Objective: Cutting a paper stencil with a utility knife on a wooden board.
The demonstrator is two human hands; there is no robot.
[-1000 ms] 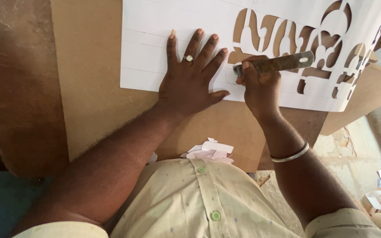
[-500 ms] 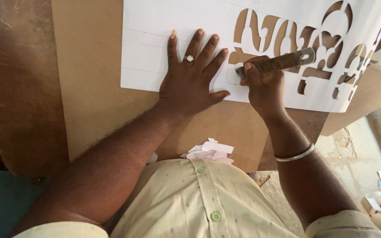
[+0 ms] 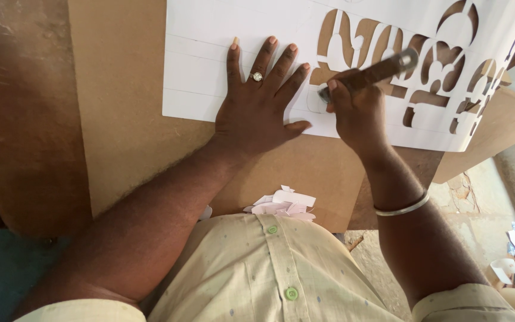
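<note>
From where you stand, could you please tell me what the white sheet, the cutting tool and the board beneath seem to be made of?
White sheet: probably thin card or foam sheet, matt; cut-outs leave clean edges and its right end curls.
Cutting tool in the right hand: seems metal, a dull grey sheen on its handle.
Board: likely brown cardboard or hardboard, flat and matt.
The left hand lies flat on the sheet.

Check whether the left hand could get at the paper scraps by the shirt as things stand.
Probably yes. The left hand lies flat on the white sheet, holding nothing, and bare board lies between it and the scraps. Lifting it would leave the sheet unpinned while the right hand holds the knife.
</note>
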